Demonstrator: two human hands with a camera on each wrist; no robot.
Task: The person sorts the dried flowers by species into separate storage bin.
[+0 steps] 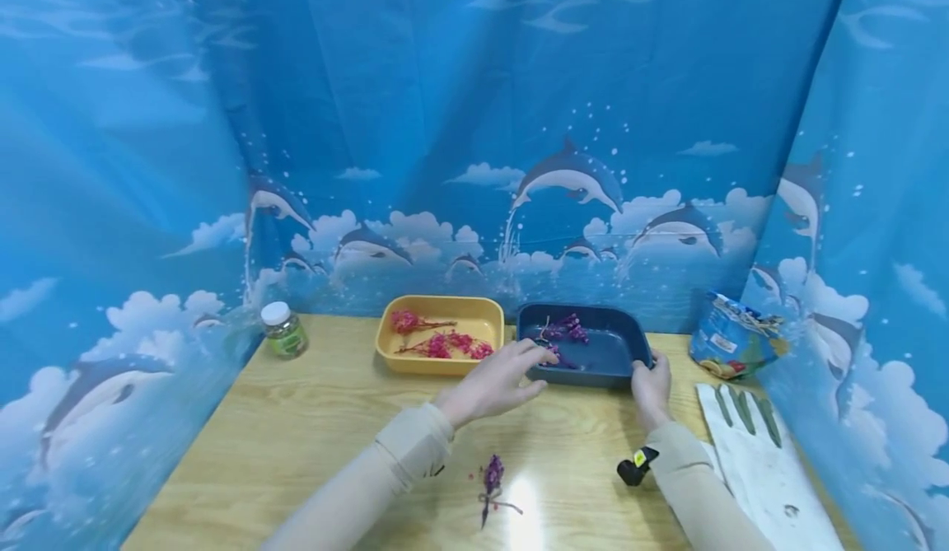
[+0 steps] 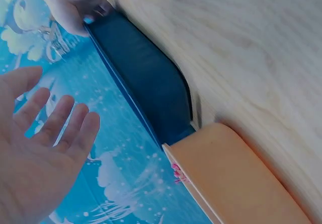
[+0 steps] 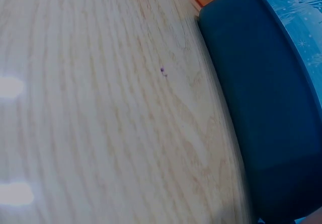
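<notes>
A dark blue tray (image 1: pixel 611 353) stands at the back of the table, with sprigs of purple dried flowers (image 1: pixel 569 329) lying in its left part. My right hand (image 1: pixel 652 386) grips the tray's right end by the rim; in the right wrist view only a sliver of it shows at the bottom corner. Over the tray's left front edge hovers my left hand (image 1: pixel 498 380), its fingers extended and, in the left wrist view, holding nothing. Left of the blue tray is a yellow tray (image 1: pixel 469 320) with pink dried flowers (image 1: pixel 448 343). A tied purple flower bundle (image 1: pixel 493 475) lies near the front.
A lidded jar (image 1: pixel 285 333) stands at the back left. At the right are a blue printed bag (image 1: pixel 734 337) and white gloves (image 1: pixel 767 469) with green marks. Dolphin-print curtains (image 1: pixel 460 123) enclose the table's back and sides. A purple crumb (image 3: pixel 162 70) lies on the wood.
</notes>
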